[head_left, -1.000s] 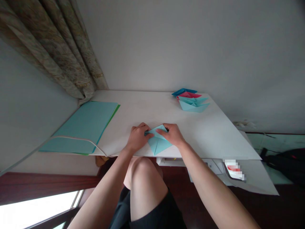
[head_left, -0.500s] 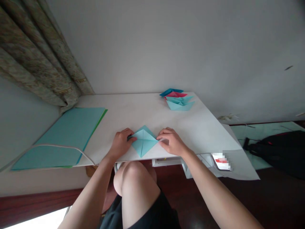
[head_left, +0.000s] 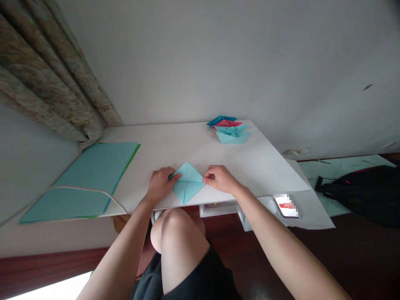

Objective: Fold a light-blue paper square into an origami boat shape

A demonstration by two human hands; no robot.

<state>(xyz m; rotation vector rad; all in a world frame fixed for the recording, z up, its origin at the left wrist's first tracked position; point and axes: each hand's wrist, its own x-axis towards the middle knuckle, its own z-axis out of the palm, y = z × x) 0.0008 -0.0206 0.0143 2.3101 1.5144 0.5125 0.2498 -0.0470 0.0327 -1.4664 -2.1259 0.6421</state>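
Note:
A light-blue folded paper (head_left: 187, 187), diamond-shaped with crossing creases, lies on the white table near its front edge. My left hand (head_left: 161, 182) grips its left corner, thumb on top of the sheet. At the right corner, my right hand (head_left: 220, 179) pinches the tip between thumb and forefinger. Farther back stand several folded paper boats: a light-blue boat (head_left: 233, 136) in front, a pink boat (head_left: 226, 123) behind, and a dark-blue boat (head_left: 221, 120) at the rear.
Large light-blue paper sheets (head_left: 84, 175) with green edges showing are stacked at the table's left, and a white cable (head_left: 84, 188) runs over them. A phone (head_left: 286, 206) lies at the right front. A black bag (head_left: 362, 193) rests beyond the table (head_left: 168, 141).
The paper's raised upper layer now lies flatter, its top corner spread back into a flat diamond. My right hand has closed into a tighter pinch at the right corner.

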